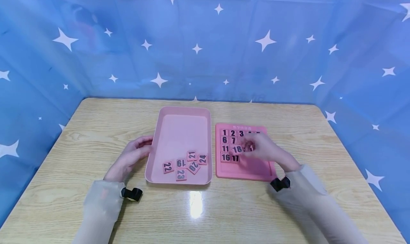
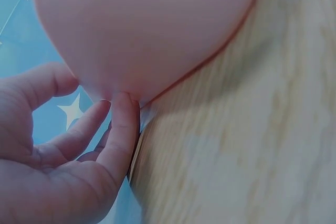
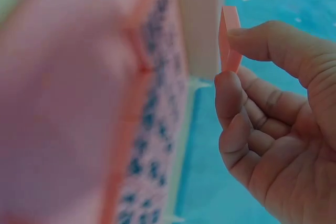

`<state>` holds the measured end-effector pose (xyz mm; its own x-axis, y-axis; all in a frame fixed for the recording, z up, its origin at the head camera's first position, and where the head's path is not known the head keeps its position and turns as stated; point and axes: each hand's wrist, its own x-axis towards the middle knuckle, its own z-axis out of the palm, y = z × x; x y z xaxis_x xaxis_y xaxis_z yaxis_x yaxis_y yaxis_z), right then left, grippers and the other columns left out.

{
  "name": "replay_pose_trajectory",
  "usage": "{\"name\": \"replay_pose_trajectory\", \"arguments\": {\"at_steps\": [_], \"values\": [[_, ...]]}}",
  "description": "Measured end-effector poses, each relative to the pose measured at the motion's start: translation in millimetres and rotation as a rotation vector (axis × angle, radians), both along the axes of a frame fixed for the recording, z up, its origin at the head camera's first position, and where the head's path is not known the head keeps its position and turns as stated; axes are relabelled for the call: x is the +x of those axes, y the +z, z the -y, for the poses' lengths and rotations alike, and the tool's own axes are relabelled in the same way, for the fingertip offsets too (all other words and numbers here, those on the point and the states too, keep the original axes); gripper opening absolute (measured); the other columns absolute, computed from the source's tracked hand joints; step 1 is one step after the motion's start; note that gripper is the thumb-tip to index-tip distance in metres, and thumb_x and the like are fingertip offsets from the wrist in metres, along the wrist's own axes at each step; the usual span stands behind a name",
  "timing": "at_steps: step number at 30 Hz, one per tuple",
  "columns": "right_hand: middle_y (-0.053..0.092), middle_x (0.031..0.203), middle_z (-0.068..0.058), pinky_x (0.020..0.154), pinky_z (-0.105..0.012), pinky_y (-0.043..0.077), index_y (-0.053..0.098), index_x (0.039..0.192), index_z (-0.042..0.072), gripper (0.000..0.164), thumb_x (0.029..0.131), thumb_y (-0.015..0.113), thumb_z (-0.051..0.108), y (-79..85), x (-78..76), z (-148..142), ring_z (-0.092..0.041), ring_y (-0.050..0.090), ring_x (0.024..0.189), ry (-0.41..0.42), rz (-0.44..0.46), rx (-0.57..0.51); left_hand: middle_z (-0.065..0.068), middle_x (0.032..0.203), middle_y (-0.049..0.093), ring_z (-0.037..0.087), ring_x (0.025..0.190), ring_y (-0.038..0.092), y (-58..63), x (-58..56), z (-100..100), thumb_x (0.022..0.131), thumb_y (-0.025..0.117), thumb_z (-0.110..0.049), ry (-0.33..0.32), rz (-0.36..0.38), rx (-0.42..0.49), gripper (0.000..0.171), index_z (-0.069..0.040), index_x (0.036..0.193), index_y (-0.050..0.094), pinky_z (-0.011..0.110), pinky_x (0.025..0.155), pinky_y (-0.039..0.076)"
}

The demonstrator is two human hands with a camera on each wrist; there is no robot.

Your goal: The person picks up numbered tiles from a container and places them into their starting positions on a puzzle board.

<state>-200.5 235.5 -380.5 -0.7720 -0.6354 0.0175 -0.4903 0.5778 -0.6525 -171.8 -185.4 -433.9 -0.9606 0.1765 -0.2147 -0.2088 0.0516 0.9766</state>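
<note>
My right hand (image 1: 261, 147) pinches a pink number tile (image 1: 237, 149) marked 18 between thumb and fingertips, above the pink number board (image 1: 248, 170). The right wrist view shows this tile (image 3: 229, 38) edge-on. Tiles 16 and 17 sit at the left of the board's fourth row, under rows partly hidden by my hand. My left hand (image 1: 132, 155) rests its fingertips against the outer left wall of the pink tray (image 1: 154, 144); the left wrist view has the fingers (image 2: 122, 124) at the tray's side. Several loose tiles (image 1: 181, 163), 19 to 24, lie in its near part.
The tray and board lie side by side on a wooden table (image 1: 115, 119) with a narrow gap between them. A blue cloth with white stars (image 1: 208, 59) hangs behind and at the sides. Each wrist wears a black strap mount (image 1: 132, 193).
</note>
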Motion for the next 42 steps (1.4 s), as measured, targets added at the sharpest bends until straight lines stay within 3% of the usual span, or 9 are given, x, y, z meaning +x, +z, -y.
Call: {"name": "replay_pose_trajectory", "arguments": {"at_steps": [11, 21, 32, 42], "values": [[0.061, 0.075, -0.001, 0.062, -0.026, 0.053, 0.065, 0.094, -0.003, 0.026, 0.069, 0.071, -0.007, -22.7, 26.2, -25, -0.013, 0.057, 0.068, -0.092, 0.000, 0.070, 0.025, 0.123, 0.052, 0.006, 0.095, 0.056, 0.9, 1.0, 0, 0.087, 0.055, 0.001, 0.002, -0.004, 0.005, 0.053, 0.016, 0.134, 0.036, 0.018, 0.082, 0.047], [0.062, 0.075, -0.002, 0.060, -0.022, 0.052, 0.066, 0.092, -0.005, 0.024, 0.068, 0.073, -0.005, -32.1, 29.3, -21, -0.010, 0.057, 0.065, -0.135, -0.014, 0.082, 0.031, 0.128, 0.046, 0.006, 0.095, 0.056, 1.5, 0.8, 0, 0.088, 0.055, 0.000, 0.002, -0.003, -0.008, 0.053, 0.015, 0.135, 0.035, 0.018, 0.082, 0.047], [0.064, 0.071, -0.006, 0.057, -0.020, 0.051, 0.068, 0.091, -0.010, 0.024, 0.068, 0.073, -0.004, -31.6, 35.2, -11, -0.010, 0.058, 0.062, -0.183, -0.099, 0.162, 0.032, 0.131, 0.043, 0.006, 0.097, 0.055, 0.6, 0.1, -1, 0.089, 0.055, -0.001, -0.001, -0.003, -0.018, 0.054, 0.014, 0.135, 0.035, 0.017, 0.083, 0.046], [0.065, 0.074, -0.006, 0.060, -0.024, 0.053, 0.067, 0.087, -0.004, 0.019, 0.070, 0.075, -0.003, -31.4, 37.5, -9, -0.013, 0.060, 0.065, -0.232, -0.148, 0.197, 0.033, 0.131, 0.042, 0.005, 0.097, 0.055, -0.1, -0.2, 0, 0.089, 0.055, 0.000, -0.001, -0.002, -0.005, 0.053, 0.014, 0.136, 0.034, 0.017, 0.083, 0.046]]}}
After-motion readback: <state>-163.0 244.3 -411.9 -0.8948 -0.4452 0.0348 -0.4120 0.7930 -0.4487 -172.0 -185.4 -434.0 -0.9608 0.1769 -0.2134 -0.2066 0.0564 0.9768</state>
